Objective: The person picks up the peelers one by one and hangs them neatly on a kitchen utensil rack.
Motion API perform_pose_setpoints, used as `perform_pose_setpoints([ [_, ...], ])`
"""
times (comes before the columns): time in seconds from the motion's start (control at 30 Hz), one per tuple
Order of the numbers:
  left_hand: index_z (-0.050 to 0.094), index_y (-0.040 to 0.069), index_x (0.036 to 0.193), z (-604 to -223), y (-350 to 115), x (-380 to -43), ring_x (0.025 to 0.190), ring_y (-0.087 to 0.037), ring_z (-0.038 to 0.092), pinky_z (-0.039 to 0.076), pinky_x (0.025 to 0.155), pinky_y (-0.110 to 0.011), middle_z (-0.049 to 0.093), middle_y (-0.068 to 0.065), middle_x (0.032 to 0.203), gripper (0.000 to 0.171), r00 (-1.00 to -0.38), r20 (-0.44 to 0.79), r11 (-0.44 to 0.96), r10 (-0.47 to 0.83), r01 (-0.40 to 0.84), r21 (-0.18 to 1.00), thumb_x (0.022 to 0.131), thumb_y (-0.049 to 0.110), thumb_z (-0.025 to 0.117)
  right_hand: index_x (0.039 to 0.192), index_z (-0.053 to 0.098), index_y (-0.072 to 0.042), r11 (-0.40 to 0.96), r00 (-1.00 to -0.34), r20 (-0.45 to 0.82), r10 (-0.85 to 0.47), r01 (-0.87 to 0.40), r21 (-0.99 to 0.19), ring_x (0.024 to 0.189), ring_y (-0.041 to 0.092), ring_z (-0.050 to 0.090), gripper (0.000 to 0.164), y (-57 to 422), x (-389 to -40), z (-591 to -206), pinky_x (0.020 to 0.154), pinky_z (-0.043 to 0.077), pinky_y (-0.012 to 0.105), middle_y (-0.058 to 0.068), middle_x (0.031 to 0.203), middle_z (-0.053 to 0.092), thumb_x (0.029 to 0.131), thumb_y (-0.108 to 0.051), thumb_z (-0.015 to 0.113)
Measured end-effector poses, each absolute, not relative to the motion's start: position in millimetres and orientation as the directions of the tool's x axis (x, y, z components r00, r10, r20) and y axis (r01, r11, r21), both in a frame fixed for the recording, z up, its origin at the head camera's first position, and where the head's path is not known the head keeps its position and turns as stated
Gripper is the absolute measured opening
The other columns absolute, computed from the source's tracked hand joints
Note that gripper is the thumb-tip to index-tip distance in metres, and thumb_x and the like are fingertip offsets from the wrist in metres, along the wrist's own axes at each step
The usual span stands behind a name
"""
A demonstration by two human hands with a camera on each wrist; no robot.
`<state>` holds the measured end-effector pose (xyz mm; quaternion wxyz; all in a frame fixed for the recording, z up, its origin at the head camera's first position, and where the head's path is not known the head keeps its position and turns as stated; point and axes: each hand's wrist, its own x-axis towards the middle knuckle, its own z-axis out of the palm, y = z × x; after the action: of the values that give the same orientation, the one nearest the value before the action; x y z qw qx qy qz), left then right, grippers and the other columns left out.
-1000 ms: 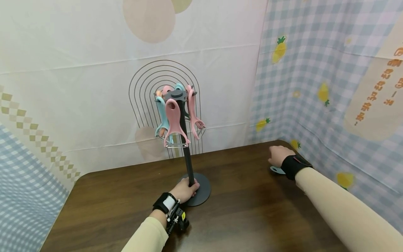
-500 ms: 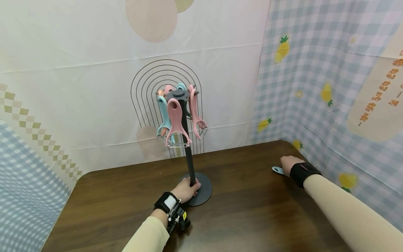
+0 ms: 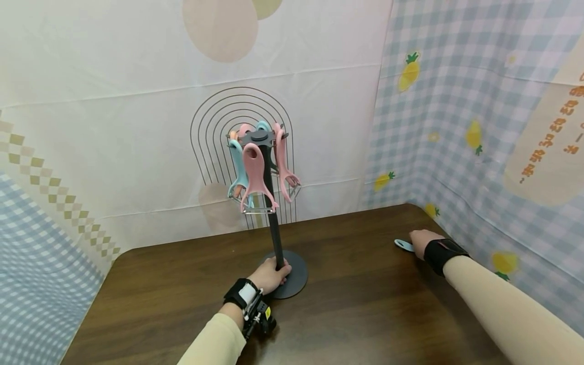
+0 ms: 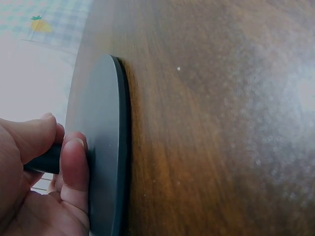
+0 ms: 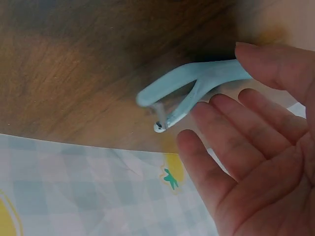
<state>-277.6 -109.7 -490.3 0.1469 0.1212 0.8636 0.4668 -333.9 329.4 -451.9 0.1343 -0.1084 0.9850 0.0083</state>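
My left hand (image 3: 269, 275) grips the black pole (image 3: 275, 235) of a hanging stand just above its round base (image 3: 296, 276); in the left wrist view, thumb and fingers curl round the pole. Several pink and light blue peelers, such as a pink peeler (image 3: 255, 175), hang from the stand's top. At the table's right side, my right hand (image 3: 424, 241) is at a light blue peeler (image 3: 403, 245). The right wrist view shows its fingers (image 5: 236, 135) fairly straight beside the peeler's forked head, with the thumb tip at the handle. Part of the handle is hidden there.
The brown wooden table (image 3: 182, 304) carries the stand near its middle. A white patterned cloth (image 3: 137, 152) hangs behind it, and a blue checked cloth (image 3: 456, 126) closes off the right side, near my right hand.
My right hand has moved slightly right and down to the light blue peeler, showing more of its handle end. My left hand keeps its grip on the pole.
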Motion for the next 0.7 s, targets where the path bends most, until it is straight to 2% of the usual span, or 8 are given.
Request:
perform_pose_setpoints([
  [0.33, 0.057, 0.005, 0.096, -492.5, -108.7, -279.9, 0.067, -0.016, 0.056, 0.044, 0.064, -0.031, 0.056, -0.003, 0.072, 0.013, -0.928, -0.149, 0.539, 0.342, 0.063, 0.840, 0.101, 0.016, 0.053, 0.094, 0.060, 0.004, 0.978, -0.944, -0.256, -0.206, -0.209, -0.018, 0.075, 0.029, 0.058, 0.012, 333.4, -334.2, -456.4, 0.063, 0.044, 0.042, 0.018, 0.083, 0.061, 0.086, 0.011, 0.056],
  [0.57, 0.057, 0.004, 0.096, -491.4, -109.4, -278.9, 0.067, -0.015, 0.056, 0.044, 0.064, -0.030, 0.056, -0.004, 0.072, 0.014, -0.928, -0.148, 0.536, 0.342, 0.063, 0.842, 0.101, 0.017, 0.053, 0.084, 0.062, -0.002, 0.976, -0.948, -0.232, -0.218, -0.213, -0.048, 0.070, 0.026, 0.056, 0.014, 335.5, -334.4, -456.2, 0.061, 0.043, 0.042, 0.012, 0.078, 0.060, 0.086, 0.010, 0.054],
  [0.7, 0.057, 0.004, 0.096, -491.2, -109.7, -278.2, 0.067, -0.016, 0.056, 0.044, 0.063, -0.030, 0.056, -0.004, 0.072, 0.014, -0.929, -0.146, 0.536, 0.341, 0.065, 0.842, 0.101, 0.017, 0.053, 0.076, 0.064, -0.007, 0.975, -0.945, -0.242, -0.220, -0.206, -0.084, 0.064, 0.022, 0.051, 0.015, 334.8, -333.9, -454.5, 0.059, 0.040, 0.039, 0.005, 0.071, 0.058, 0.084, 0.005, 0.061],
])
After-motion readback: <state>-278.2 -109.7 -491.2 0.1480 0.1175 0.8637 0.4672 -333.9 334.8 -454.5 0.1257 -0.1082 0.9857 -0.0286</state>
